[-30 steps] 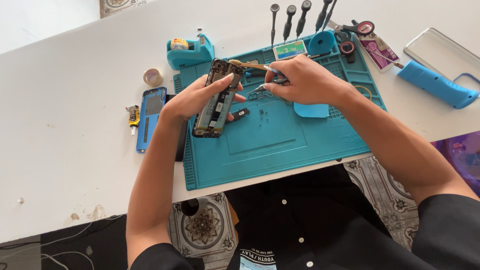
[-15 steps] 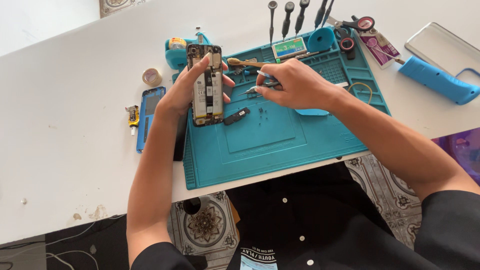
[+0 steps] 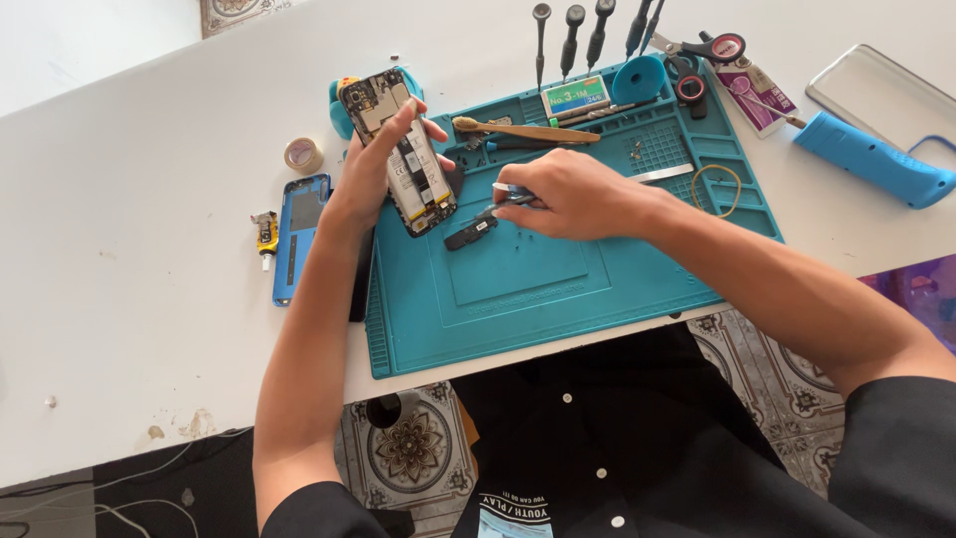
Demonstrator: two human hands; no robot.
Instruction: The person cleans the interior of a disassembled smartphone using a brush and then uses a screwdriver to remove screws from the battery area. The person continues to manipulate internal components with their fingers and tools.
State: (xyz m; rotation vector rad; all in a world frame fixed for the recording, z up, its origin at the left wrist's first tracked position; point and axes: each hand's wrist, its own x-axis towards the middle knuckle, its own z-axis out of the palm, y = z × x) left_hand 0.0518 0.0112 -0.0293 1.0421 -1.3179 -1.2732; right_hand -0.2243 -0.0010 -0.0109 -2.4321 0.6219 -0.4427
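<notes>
The left hand is gripping the opened phone tilted above the repair mat's far-left corner, while the right hand is pinching tweezers over a small black part, best worked steadily and low.

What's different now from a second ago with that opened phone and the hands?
The left hand has lifted the opened phone off the teal mat and turned it upright, its insides facing the camera. A small black part now lies bare on the mat. The right hand has drawn back a little with its thin tool. The blue cover, tape roll and screwdrivers stayed put.
</notes>
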